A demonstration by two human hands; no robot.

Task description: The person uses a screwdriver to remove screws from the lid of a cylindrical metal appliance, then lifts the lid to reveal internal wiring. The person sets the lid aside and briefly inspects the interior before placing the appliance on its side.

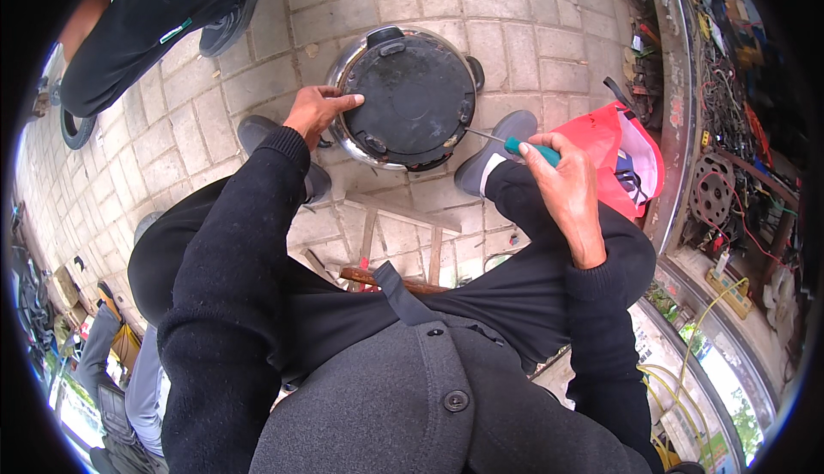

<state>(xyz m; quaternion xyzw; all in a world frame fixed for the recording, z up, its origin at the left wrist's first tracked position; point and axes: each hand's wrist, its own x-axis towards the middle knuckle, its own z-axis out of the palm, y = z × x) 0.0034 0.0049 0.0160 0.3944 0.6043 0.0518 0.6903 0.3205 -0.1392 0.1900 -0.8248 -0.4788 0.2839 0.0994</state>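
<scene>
Ground: grey paving [532, 36] outdoors, with a cluttered stall of wires and parts [730, 130] at 3 o'clock and a red bag [622, 143] beside it.
Cooker: a round cooker [403, 96] lies upside down on the paving at 12 o'clock, black base up, steel rim showing around it, between the person's two shoes [493, 152].
Left hand: the left hand [318, 112] rests at the cooker's 9 o'clock edge, fingers [348, 100] spread flat on the black base, pressing it and gripping nothing.
Right hand: the right hand [562, 182] is closed around the teal handle of a screwdriver [515, 143], its thin shaft pointing toward the cooker's rim at about 4 o'clock.
Tip: whether it sits in a screw is too small to tell.
Doing it well: likely best to keep the flat hand bearing down so the cooker cannot spin, hold the shaft in line with the screw, and press before turning so the tip does not slip.
Others: another person's dark legs [146, 19] stand at 10 o'clock.
</scene>
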